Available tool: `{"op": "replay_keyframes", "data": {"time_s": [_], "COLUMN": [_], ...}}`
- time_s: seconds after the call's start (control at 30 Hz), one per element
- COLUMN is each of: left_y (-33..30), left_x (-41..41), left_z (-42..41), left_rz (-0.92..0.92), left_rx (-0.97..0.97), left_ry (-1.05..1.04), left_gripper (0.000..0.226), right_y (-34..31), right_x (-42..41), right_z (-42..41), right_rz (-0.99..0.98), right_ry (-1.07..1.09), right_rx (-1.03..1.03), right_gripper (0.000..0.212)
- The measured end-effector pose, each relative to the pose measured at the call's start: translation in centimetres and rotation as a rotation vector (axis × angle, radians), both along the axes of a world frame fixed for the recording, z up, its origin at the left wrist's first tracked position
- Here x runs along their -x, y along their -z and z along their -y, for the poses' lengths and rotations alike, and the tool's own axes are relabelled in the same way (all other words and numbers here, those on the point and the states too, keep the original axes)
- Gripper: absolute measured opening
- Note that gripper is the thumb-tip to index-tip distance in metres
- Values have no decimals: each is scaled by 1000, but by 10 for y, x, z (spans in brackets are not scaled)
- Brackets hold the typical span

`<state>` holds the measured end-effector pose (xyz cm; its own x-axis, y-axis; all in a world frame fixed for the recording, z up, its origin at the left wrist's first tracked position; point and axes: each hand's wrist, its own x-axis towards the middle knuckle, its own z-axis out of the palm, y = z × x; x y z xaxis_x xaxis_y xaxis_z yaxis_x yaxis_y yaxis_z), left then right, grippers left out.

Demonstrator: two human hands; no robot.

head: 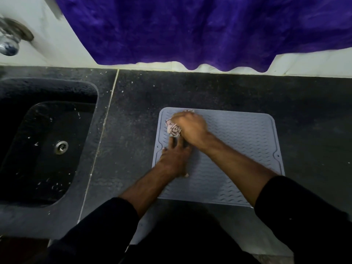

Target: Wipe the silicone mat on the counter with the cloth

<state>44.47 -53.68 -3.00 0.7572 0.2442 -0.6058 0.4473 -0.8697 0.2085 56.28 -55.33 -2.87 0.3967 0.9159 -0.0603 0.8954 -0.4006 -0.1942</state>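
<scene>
The mat [228, 159] lies flat on the dark surface [190, 88], to the right of the sink [47, 140]. The right hand [190, 128] bears down at the mat's far left corner, its fingers curled round a bunched patterned cloth [173, 129]. The left hand [175, 159] rests on the mat just nearer than the cloth, fingers spread flat, pinning it and holding nothing. The forearms sit close together, the right reaching over toward the left. Judgement: wiping is under way at one corner, and most of the ribbed area looks yet to be covered. Risks noted: the mat could slide or buckle if the pinning hand lifts during a hard stroke; the bunched cloth may skip the grooves; the wiping hand may strike the flat fingers beside it.
</scene>
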Motion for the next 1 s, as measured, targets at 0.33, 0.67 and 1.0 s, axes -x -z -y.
{"op": "replay_keyframes", "data": {"time_s": [0.33,0.67,1.0], "left_y": [2,-1,-16], "left_x": [2,0,-8], "left_z": [-2,-3,5], "left_rz": [-3,-23,-107], "left_rx": [25,-8,-36], "left_ry": [-6,11,25], "left_gripper": [119,116,119], "right_y": [-7,5,-12], "right_x": [-30,1,-20], "right_z": [30,-6,-24], "right_rz": [102,195,72], "right_ry": [200,-141,1], "right_rx": [149,194,20], "right_gripper": [17,38,40]}}
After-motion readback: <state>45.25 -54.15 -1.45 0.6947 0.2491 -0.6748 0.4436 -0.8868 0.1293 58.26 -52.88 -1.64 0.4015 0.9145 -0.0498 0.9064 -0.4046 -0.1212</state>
